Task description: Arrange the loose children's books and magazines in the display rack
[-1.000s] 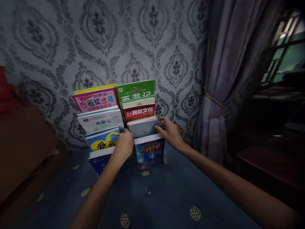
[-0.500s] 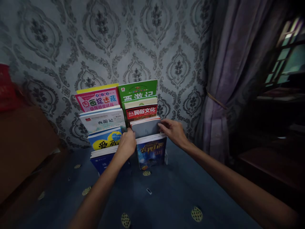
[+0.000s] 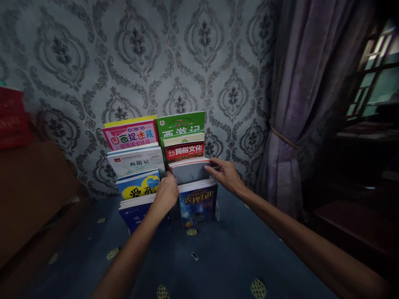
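Two columns of upright books stand in stepped rows on a rack, which is mostly hidden. In the right column, a plain grey-covered book [image 3: 190,173] sits between a red-banded book [image 3: 187,151] behind and a dark blue book [image 3: 198,203] in front. My left hand [image 3: 168,192] is closed at the grey book's left edge, its fingertips partly hidden. At the upper right edge, my right hand [image 3: 227,176] pinches the same book between thumb and fingers. Left of my left hand are a blue-and-yellow book [image 3: 137,185] and a white book [image 3: 137,162].
A pink book [image 3: 131,136] and a green book [image 3: 181,123] stand at the back, near the patterned wall [image 3: 205,62]. A cardboard box [image 3: 34,195] is at left with a red item [image 3: 12,118] on top. A tied curtain [image 3: 289,104] hangs at right.
The view has tilted up slightly, so the books appear lower. My right fingers sit a little further left over the grey book's edge. My left hand keeps its place beside it.
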Demonstrator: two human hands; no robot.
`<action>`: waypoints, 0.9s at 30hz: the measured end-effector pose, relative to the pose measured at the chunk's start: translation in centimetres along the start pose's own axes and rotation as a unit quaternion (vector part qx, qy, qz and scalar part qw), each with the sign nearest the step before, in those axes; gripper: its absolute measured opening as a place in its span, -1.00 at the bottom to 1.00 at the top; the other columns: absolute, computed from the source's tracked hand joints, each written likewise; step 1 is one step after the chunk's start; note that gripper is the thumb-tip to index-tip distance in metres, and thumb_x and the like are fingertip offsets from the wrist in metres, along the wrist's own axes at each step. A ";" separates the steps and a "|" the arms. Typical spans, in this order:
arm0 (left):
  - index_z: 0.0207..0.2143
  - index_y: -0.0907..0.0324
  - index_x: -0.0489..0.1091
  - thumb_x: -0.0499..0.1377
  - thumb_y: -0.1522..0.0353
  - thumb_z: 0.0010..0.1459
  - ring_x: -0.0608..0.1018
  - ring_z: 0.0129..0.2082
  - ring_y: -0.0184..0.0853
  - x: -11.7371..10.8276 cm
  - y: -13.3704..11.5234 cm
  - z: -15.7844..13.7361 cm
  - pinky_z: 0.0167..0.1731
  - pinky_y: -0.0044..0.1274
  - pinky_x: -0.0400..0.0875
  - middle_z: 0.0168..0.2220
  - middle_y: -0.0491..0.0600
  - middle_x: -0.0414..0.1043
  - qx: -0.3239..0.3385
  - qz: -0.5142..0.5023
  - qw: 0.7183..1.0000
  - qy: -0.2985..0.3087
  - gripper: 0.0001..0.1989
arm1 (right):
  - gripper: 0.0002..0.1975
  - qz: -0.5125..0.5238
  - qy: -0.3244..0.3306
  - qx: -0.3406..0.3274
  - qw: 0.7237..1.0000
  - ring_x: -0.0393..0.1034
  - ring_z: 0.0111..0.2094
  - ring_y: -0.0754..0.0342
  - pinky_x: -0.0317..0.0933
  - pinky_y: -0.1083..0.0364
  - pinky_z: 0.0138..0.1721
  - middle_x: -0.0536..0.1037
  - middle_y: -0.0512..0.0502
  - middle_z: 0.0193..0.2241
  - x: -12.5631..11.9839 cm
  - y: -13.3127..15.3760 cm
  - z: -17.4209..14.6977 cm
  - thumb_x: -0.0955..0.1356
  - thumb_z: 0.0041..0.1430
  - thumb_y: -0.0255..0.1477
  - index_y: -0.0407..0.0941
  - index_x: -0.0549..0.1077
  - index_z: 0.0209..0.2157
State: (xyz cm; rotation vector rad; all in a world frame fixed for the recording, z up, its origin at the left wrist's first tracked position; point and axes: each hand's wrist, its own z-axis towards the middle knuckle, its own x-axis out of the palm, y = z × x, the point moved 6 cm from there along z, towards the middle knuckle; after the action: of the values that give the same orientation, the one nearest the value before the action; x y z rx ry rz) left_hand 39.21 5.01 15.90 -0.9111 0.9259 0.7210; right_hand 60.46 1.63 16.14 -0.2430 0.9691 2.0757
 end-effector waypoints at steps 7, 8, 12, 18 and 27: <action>0.00 0.26 0.34 -0.04 0.49 0.32 0.63 -0.10 -0.09 -1.9 0.0 -1.1 -0.14 -0.40 0.44 -0.15 0.25 0.59 0.022 0.014 1.000 0.010 -0.74 | -0.63 0.002 -0.008 0.002 1.000 0.52 -0.22 -0.08 0.36 0.03 -0.25 0.65 -0.19 -0.25 -1.1 0.0 1.3 0.29 0.26 -0.18 -0.14 0.58 -0.16; 0.00 0.23 0.34 -0.04 0.50 0.32 0.64 -0.13 -0.12 -2.8 0.0 -1.1 -0.16 -0.41 0.44 -0.17 0.21 0.59 0.037 0.004 0.999 -0.016 -0.73 | -0.64 0.006 -0.038 -0.001 0.999 0.52 -0.19 -0.09 0.37 0.02 -0.24 0.64 -0.21 -0.21 -1.6 0.3 1.6 0.30 0.25 -0.20 -0.15 0.56 -0.11; -0.02 0.19 0.36 -0.05 0.50 0.31 0.62 -0.20 -0.23 -7.6 -0.6 -0.3 -0.19 -0.44 0.47 -0.15 0.12 0.58 0.117 -0.056 0.984 -0.122 -0.71 | -0.62 -0.011 -0.091 -0.065 0.994 0.47 -0.16 -0.07 0.36 0.03 -0.23 0.56 -0.23 -0.15 -2.8 2.8 3.3 0.29 0.26 -0.31 -0.13 0.51 0.04; -0.10 0.20 0.45 -0.05 0.50 0.30 0.60 -0.23 -0.26 -13.4 -1.8 0.8 -0.13 -0.41 0.46 -0.22 0.04 0.59 0.155 -0.035 0.970 -0.183 -0.71 | -0.67 -0.090 -0.030 -0.083 0.992 0.45 -0.24 -0.06 0.33 -0.02 -0.15 0.53 -0.14 -0.29 -1.7 3.5 6.1 0.33 0.18 -0.42 -0.08 0.55 -0.02; -0.02 0.24 0.47 0.03 0.40 0.33 0.52 0.02 -0.10 -13.1 -3.7 5.0 0.01 -0.31 0.40 -0.01 0.18 0.51 0.175 0.186 0.954 -0.156 -0.72 | -0.82 -0.081 -0.055 -0.048 0.994 0.41 -0.32 -0.02 0.30 0.00 -0.19 0.53 -0.07 -0.36 -0.8 1.7 8.1 0.39 0.04 -0.42 -0.08 0.52 -0.26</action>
State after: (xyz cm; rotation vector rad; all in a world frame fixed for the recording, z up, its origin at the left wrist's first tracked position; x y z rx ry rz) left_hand 38.38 6.04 30.33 -0.2973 0.9118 0.9532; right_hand 60.97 6.30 23.02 -0.2450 0.7589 1.9678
